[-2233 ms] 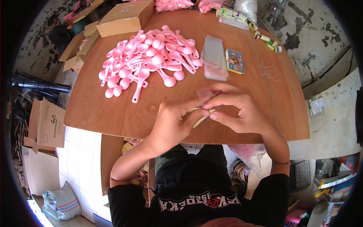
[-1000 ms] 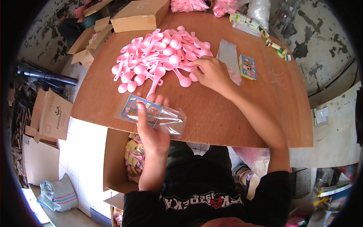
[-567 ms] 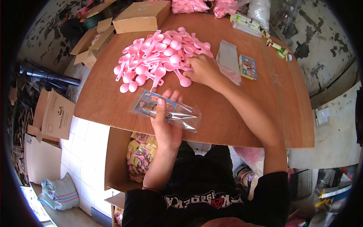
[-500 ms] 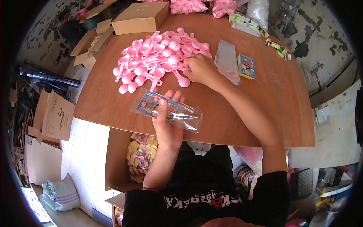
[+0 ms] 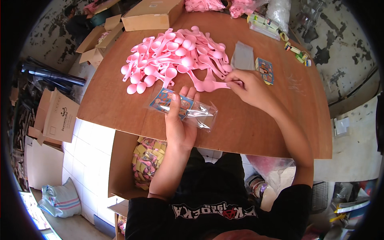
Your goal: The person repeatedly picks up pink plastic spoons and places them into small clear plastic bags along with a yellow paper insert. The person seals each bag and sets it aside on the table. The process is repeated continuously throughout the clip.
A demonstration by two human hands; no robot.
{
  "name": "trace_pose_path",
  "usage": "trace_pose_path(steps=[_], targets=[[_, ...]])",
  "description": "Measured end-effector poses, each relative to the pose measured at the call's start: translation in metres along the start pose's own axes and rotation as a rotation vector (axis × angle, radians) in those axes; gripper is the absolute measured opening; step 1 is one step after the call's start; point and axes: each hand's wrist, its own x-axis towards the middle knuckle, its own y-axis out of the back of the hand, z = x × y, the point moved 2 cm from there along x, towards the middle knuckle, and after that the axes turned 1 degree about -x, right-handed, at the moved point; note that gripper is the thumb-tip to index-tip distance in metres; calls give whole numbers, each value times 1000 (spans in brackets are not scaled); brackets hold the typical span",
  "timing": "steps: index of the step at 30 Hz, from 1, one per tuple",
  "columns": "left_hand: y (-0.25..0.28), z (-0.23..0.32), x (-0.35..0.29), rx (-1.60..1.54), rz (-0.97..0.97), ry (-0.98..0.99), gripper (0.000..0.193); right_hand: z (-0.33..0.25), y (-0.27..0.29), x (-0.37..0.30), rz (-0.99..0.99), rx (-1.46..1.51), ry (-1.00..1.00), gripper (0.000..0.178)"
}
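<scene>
While left fingers [image 5: 175, 105] clamp bagged blue printed card [image 5: 163, 99] | right fingers [image 5: 237, 75] pinch pink spoon [image 5: 217, 85]

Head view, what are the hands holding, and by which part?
Right hand: a pink plastic spoon, by its handle's end. Left hand: a clear plastic bag, by the part holding a blue printed card.

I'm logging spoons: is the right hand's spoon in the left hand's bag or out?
Out: the right hand holds the pink spoon by its handle, apart from the bag.

Black T-shirt [image 5: 200, 228] — short sleeves [image 5: 145, 216], white lettering [image 5: 187, 211], red emblem [image 5: 229, 213], dark trousers [image 5: 231, 165]
</scene>
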Motion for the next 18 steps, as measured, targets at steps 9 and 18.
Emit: trace_pose_path(steps=[9, 18], targets=[[-3, -5, 20, -242, 62, 115, 64, -59, 30, -91, 215, -194, 455, 20], [-27, -31, -5, -162, -42, 251, 67, -60, 15, -98, 195, -251, 588, 26]])
